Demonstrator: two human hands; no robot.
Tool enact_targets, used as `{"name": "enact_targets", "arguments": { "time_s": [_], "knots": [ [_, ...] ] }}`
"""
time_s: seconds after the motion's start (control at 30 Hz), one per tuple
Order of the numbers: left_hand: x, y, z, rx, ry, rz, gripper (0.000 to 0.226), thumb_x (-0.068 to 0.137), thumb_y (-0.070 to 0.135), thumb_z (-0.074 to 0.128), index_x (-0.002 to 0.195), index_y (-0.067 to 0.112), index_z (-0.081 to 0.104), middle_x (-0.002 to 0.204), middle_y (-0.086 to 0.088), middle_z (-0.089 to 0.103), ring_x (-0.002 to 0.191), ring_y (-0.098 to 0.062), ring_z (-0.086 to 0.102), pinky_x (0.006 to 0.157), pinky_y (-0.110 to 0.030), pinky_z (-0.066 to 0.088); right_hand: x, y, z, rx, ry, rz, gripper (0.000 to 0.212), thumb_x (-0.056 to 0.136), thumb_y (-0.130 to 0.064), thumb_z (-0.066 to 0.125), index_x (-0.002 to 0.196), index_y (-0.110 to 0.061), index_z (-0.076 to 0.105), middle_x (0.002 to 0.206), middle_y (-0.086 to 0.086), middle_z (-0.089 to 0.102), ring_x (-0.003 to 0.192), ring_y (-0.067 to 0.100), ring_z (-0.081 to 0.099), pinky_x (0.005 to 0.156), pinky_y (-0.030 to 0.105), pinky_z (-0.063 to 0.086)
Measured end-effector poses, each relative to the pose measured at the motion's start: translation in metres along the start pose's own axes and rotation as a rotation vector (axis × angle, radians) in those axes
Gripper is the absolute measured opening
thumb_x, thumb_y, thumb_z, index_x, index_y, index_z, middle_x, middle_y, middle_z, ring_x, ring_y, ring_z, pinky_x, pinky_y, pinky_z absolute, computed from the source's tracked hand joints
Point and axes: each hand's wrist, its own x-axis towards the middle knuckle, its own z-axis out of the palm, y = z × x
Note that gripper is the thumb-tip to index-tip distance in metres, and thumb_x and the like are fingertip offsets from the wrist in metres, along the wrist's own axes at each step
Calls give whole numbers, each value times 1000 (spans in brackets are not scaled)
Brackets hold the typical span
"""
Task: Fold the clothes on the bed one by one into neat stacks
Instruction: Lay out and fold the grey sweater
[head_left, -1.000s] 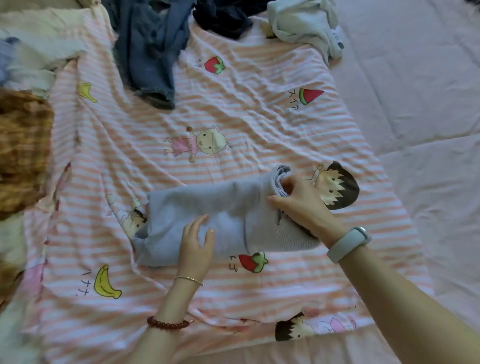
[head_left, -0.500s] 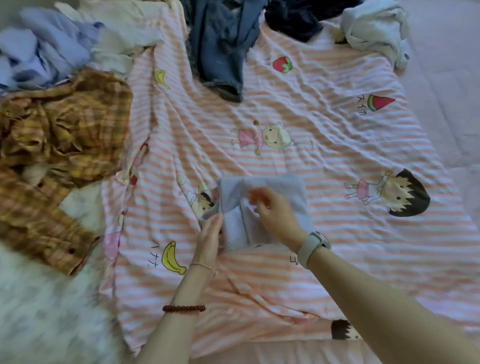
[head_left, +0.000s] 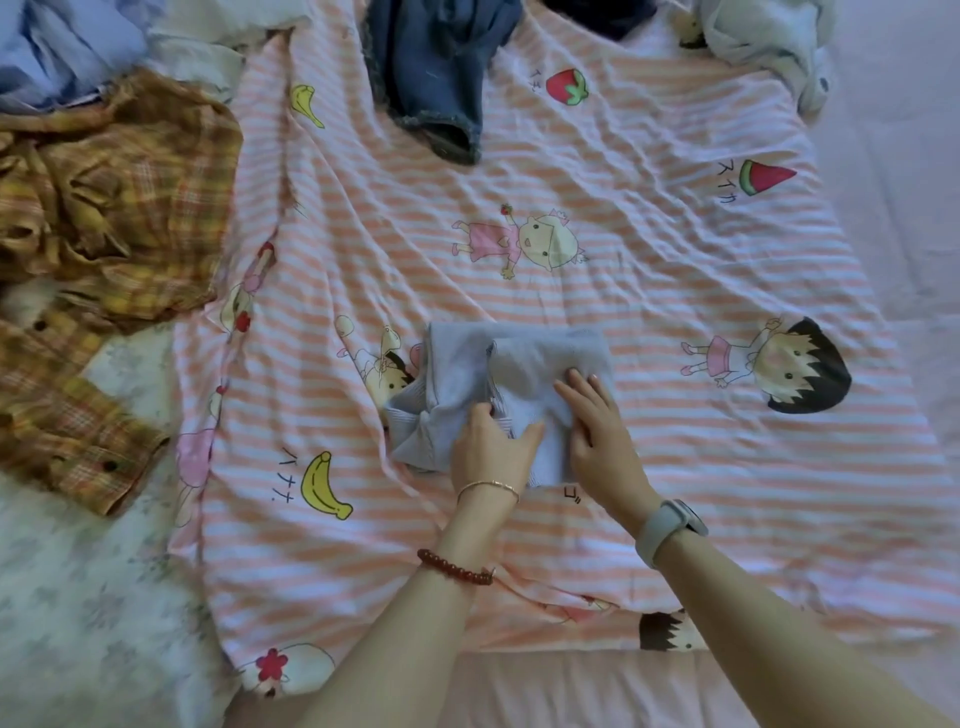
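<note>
- Head view: grey top (head_left: 467, 364) lies folded into a compact bundle on the striped sheet (head_left: 649, 291), near-centre, w/ ribbed hem end sticking out to the left.
- Long axis runs roughly left-right; folded edge on far side.
- Left hand (head_left: 491, 452) on bundle's near-left part, fingers curled into the fabric, thumb out to the right; gripping a fold.
- Right hand (head_left: 597, 431) flat on the bundle's right half, fingers straight & together, pressing down.
- Plaid shirt (head_left: 114, 208) crumpled far left, well apart from bundle.
- Jeans (head_left: 436, 73) at far edge, centre.
- Pale garment (head_left: 763, 36) far right corner.
</note>
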Motion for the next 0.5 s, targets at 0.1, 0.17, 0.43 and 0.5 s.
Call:
{"name": "enact_targets", "arguments": {
  "time_s": [0.1,0.17,0.43,0.5],
  "knots": [
    [4,10,-9,-74,56,113,32,86,19,62,61,19,42,90,-25,64,89,-38,58,65,-32,32,-5,1,-12,25,-7,-11,47,88,16,39,132,2,47,146,17,33,139,30,28,112,22,18],
    [10,8,-29,-126,113,186,38,86,13,62,58,19,38,82,-29,61,79,-38,57,63,-34,33,-8,2,-16,-63,67,-117,40,89,9,43,127,2,53,140,20,42,127,38,41,108,35,31],
    [39,-49,-76,-157,-10,162,23,95,10,49,115,4,56,102,-11,62,96,-24,57,77,-27,42,19,-11,25,-585,-168,-217,62,88,-35,37,147,-36,19,158,1,0,144,30,-7,108,64,4],
    [46,-57,-74,-93,73,154,24,95,11,49,116,2,56,106,-16,63,98,-29,57,74,-28,40,27,-10,34,-653,-164,-253,63,88,-39,37,147,-38,17,158,0,-2,144,31,-9,107,64,2]
  ]
}}
